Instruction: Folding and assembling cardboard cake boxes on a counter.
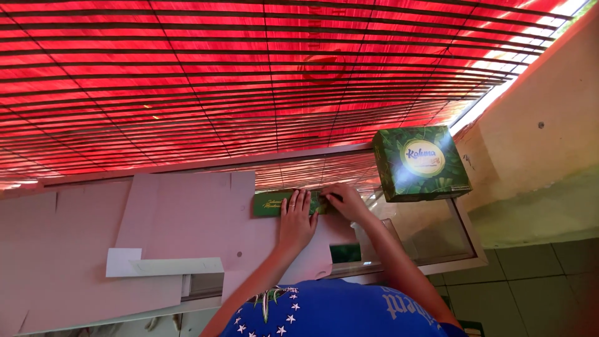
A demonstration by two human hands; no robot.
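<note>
The left hand [296, 219] lies palm down with its fingers [299, 201] spread and stretched forward, pressing flat on a sheet of unfolded pale cardboard [187, 215], the fingertips resting on a narrow dark green flap [269, 204] at the sheet's far edge. The right hand [345, 200] sits just beside it, wrist bent, its fingers curled together and pinching the right end of that same green flap; how tightly they close cannot be told. Both forearms reach up from the bottom of the view, above a blue shirt [331, 309] with small white stars. The green flap is a long, thin strip, glossy, with a little gold print, and it lies along the far side of the tabletop [465, 228], near the middle of the view. The cardboard is matte, pinkish grey, cut into panels with notches and tabs, and it overlaps more flat sheets to the left. A small white folded piece [163, 265] lies on it near the front edge. The tabletop looks like glass in a pale frame. At its right far corner stands a finished square box [421, 162], dark green with a leaf pattern and a round yellow mark on its face. Behind everything hangs a red slatted blind [249, 75], light glowing through its thin horizontal strips.
</note>
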